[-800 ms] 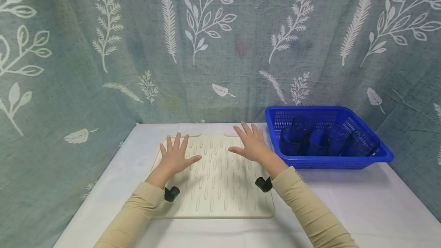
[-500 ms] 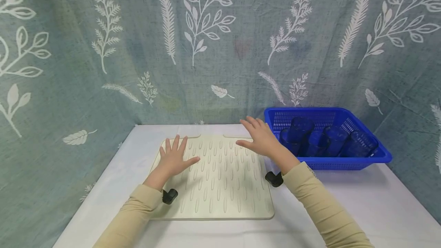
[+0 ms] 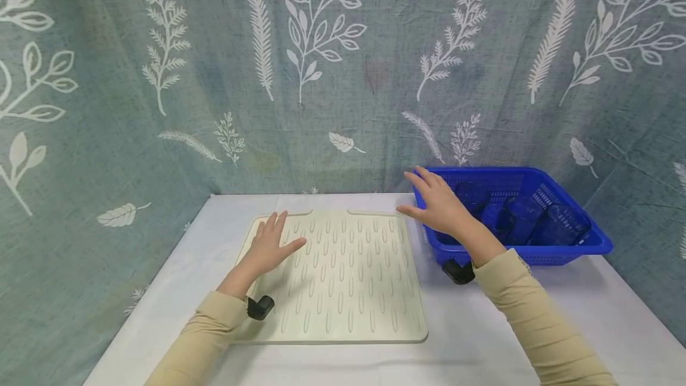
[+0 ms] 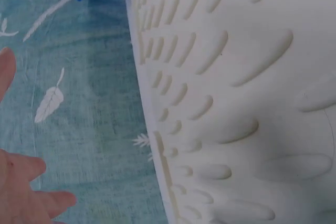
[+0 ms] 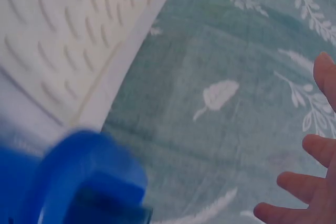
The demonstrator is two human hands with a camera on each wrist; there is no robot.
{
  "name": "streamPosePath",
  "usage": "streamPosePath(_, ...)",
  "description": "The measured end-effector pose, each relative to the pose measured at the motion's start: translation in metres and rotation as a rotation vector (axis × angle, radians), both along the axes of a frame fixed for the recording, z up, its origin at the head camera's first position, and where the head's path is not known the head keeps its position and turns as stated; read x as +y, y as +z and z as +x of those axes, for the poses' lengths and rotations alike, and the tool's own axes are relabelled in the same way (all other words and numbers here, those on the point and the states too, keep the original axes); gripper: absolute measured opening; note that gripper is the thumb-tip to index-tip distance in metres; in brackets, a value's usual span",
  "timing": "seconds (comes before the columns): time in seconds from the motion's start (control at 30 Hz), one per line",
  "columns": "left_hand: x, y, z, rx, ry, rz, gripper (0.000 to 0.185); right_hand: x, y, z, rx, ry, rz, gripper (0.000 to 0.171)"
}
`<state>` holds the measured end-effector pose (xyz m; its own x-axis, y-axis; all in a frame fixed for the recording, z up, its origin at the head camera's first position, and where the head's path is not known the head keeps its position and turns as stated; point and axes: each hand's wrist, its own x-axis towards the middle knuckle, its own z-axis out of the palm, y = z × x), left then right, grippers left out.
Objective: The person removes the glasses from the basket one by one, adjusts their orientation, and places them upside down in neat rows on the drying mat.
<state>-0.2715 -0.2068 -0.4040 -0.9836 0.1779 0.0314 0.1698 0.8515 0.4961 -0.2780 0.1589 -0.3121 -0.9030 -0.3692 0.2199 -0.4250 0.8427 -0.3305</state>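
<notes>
A cream drying mat point(image 3: 343, 279) with raised ribs lies flat on the white table. My left hand point(image 3: 270, 244) rests on its far left part, fingers spread and straight. My right hand point(image 3: 439, 204) hovers open over the near left corner of a blue mesh basket point(image 3: 584, 237), holding nothing. Several dark blue tumblers point(image 3: 557, 223) stand in the basket. The left wrist view shows the mat's ribs point(image 4: 236, 103) and fingertips point(image 4: 31, 198) at the lower left. In the right wrist view, the blurred basket rim point(image 5: 89, 177) sits below and fingertips point(image 5: 310, 182) show at the right.
A teal cloth with white leaf prints point(image 3: 321, 64) hangs as a backdrop behind and beside the table. White tabletop point(image 3: 536, 314) stretches in front of the basket and to the right of the mat.
My right hand has lifted off the mat and moved right and back, now over the basket's corner. My left hand stays on the mat, shifted only slightly.
</notes>
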Motion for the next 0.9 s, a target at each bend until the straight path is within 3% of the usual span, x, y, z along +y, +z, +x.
streamPosePath(0.43,-0.007,0.006,0.004,-0.017,0.041,0.054,0.095,0.052,0.012,0.005,0.000,-0.062,0.003,0.081)
streamPosePath(0.73,-0.010,0.004,0.003,0.058,0.044,0.085,0.092,0.082,0.017,0.010,-0.031,-0.089,-0.021,0.084)
streamPosePath(0.9,-0.011,0.007,0.002,0.058,0.056,0.124,0.091,0.097,0.022,0.015,-0.050,-0.119,-0.016,0.085)
